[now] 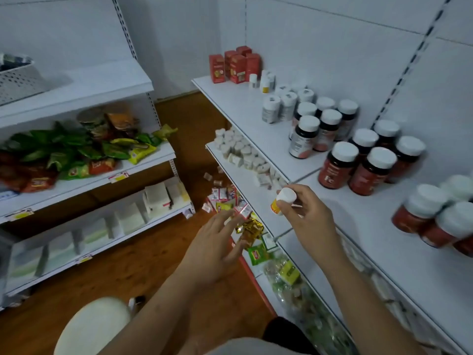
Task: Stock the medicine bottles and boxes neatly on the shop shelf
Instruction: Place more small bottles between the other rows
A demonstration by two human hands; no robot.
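A pale stool [94, 326] sits nearest. Going right, the left hand [217, 247] hangs open, holding nothing, over the floor. The right hand [304, 213] grips a small bottle [282, 201] just above the shelf [384, 239] front edge. Set too near that edge, it could topple off.

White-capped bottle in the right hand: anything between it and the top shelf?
Nothing visible. The right hand holds the small bottle at the top shelf's front edge, with bare shelf directly behind it.
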